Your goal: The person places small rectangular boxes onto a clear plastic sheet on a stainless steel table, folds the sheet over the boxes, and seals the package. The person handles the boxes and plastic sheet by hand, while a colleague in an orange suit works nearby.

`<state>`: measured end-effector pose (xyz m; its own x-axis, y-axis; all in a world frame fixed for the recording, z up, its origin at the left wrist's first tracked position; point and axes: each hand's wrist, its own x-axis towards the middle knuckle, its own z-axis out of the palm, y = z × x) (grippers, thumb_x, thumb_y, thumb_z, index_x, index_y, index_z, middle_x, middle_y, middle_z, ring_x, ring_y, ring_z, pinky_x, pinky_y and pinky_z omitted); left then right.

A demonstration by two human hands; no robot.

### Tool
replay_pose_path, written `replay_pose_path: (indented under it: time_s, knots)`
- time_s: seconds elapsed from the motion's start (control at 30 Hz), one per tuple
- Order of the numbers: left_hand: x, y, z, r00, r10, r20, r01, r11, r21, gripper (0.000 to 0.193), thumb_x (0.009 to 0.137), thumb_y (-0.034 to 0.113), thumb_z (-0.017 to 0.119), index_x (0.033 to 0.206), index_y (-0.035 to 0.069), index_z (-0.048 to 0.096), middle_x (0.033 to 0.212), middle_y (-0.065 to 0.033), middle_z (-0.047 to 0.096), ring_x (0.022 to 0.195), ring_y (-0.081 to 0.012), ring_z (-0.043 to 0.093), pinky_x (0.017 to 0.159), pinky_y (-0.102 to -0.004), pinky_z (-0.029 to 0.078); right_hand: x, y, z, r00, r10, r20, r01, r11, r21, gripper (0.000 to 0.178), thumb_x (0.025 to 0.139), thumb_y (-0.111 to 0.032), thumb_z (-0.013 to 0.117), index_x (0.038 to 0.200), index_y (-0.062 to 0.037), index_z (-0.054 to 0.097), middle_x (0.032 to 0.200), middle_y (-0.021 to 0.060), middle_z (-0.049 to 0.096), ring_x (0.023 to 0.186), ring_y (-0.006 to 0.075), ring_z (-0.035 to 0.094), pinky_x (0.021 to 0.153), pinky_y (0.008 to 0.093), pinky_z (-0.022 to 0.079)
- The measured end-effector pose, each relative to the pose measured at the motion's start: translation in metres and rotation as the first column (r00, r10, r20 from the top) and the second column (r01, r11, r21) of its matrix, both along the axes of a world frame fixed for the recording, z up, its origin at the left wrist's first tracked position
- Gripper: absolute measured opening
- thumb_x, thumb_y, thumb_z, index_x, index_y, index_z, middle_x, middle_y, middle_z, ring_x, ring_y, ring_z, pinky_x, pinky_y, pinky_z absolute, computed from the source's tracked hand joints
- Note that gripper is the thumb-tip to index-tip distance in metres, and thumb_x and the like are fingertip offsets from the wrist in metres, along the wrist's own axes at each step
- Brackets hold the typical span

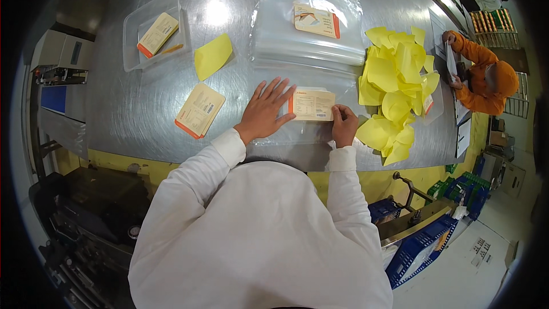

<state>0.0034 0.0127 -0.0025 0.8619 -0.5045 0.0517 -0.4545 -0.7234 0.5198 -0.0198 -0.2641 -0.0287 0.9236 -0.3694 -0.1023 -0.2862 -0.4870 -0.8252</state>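
Note:
My left hand [265, 112] lies flat with fingers spread on a clear plastic sheet, its thumb reaching the orange end of a cream printed card [314, 106]. At the card's right end, my right hand [345, 125] pinches its edge between thumb and fingers. The card lies on clear plastic bags [274, 46] stacked on the metal table. Farther up, another cream card [316, 21] with a picture rests on the bags. A small stack of printed cards [200, 110] sits left of my left hand. Beside my right hand spreads a heap of yellow paper sheets [394, 74].
On the steel table [137, 131], a clear plastic tub [128, 51] holds more cards at the far left, near a single yellow sheet [213, 57]. A co-worker in orange [486, 77] handles papers at the right. Blue crates [420, 252] stand below the table's right side.

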Motion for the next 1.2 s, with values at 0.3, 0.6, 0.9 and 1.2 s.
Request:
replay_pose_path:
  time_s: [0.3, 0.6, 0.9, 1.2]
  knots:
    - [-0.003, -0.007, -0.003, 1.0, 0.005, -0.017, -0.003, 0.993, 0.12, 0.071, 0.099, 0.05, 0.053, 0.159, 0.019, 0.03, 0.167, -0.0081, 0.021, 0.155, -0.0267, 0.012, 0.125, -0.0505, 0.005, 0.012, 0.0, 0.036, 0.98, 0.03, -0.197, -0.103, 0.922, -0.374, 0.016, 0.089, -0.014, 0.069, 0.096, 0.0008, 0.07, 0.095, 0.0195, 0.072, 0.089, 0.035, 0.067, 0.081, 0.0404, 0.051]
    - [0.0, 0.003, -0.001, 0.996, -0.084, 0.005, 0.083, 0.992, 0.096, 0.071, 0.095, 0.046, 0.062, 0.157, 0.025, 0.035, 0.167, -0.0132, 0.017, 0.155, -0.0337, 0.012, 0.122, -0.0576, 0.012, -0.009, 0.025, 0.02, 0.872, 0.45, -0.192, -0.461, 0.625, -0.629, 0.058, 0.101, -0.029, 0.05, 0.157, -0.0224, 0.036, 0.165, 0.0146, 0.025, 0.152, 0.0362, 0.022, 0.121, 0.0543, 0.019]
    - [-0.029, 0.05, 0.017, 0.948, -0.315, -0.038, 0.317, 0.937, 0.15, 0.053, 0.097, 0.039, 0.061, 0.148, 0.033, 0.05, 0.166, -0.012, 0.023, 0.153, -0.0341, 0.018, 0.12, -0.0621, 0.017, -0.019, -0.021, 0.021, 0.903, 0.385, -0.19, -0.426, 0.751, -0.505, 0.055, 0.103, -0.027, 0.048, 0.157, -0.0261, 0.038, 0.168, 0.0112, 0.021, 0.155, 0.0332, 0.016, 0.122, 0.0567, 0.01]
    - [0.041, 0.05, 0.031, 0.799, -0.38, -0.465, 0.229, 0.909, -0.349, 0.02, 0.1, 0.026, 0.06, 0.109, 0.013, 0.073, 0.119, -0.0095, 0.063, 0.113, -0.0239, 0.059, 0.097, -0.0441, 0.044, -0.021, -0.075, 0.015, 0.988, -0.136, 0.073, 0.036, 0.663, 0.747, 0.051, 0.108, -0.023, 0.041, 0.151, 0.0027, 0.039, 0.157, 0.0163, 0.041, 0.146, 0.0314, 0.038, 0.122, 0.039, 0.025]
